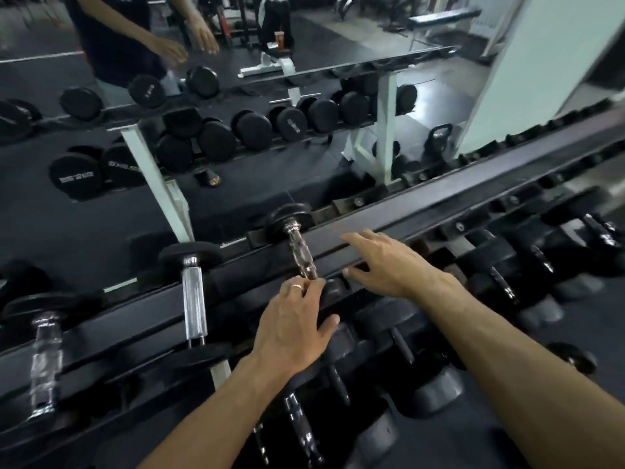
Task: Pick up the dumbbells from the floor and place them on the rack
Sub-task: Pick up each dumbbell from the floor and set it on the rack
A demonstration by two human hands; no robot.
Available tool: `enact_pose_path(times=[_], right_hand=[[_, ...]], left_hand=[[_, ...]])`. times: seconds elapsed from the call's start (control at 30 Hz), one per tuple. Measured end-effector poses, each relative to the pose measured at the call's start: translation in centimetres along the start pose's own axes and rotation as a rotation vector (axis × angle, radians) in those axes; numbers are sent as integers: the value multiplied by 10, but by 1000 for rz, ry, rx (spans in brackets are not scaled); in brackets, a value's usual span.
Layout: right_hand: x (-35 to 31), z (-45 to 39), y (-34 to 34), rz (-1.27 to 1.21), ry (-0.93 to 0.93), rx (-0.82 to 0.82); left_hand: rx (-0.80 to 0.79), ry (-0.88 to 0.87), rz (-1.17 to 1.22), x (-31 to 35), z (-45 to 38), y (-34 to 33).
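Note:
A black dumbbell with a chrome handle (302,252) lies across the top tier of the black rack (439,211). My left hand (291,326) rests on its near end, fingertips at the handle's lower part and fingers spread. Just right of that dumbbell, my right hand (385,262) hovers open over the rack's rail, palm down. Two more chrome-handled dumbbells (194,296) (45,363) lie on the same tier to the left. The hands hold nothing.
A lower tier below my arms carries several black dumbbells (500,279). A mirror behind the rack reflects the rack, its dumbbells and a person (115,35). A white pillar (527,69) stands at the right. A kettlebell (439,137) shows in the reflection.

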State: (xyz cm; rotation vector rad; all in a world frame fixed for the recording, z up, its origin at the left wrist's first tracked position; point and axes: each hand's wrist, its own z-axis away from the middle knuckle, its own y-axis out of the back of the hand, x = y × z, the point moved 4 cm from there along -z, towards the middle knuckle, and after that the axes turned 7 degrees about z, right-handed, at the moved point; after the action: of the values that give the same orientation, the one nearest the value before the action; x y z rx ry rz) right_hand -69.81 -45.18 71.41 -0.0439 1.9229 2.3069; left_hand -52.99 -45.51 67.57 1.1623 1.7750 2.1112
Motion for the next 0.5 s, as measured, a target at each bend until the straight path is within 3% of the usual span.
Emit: enact_pose_path(times=[0.5], right_hand=[[12,265,-142,-131,-439,-134]], left_hand=[[-336,-413,19,84,154,-121]])
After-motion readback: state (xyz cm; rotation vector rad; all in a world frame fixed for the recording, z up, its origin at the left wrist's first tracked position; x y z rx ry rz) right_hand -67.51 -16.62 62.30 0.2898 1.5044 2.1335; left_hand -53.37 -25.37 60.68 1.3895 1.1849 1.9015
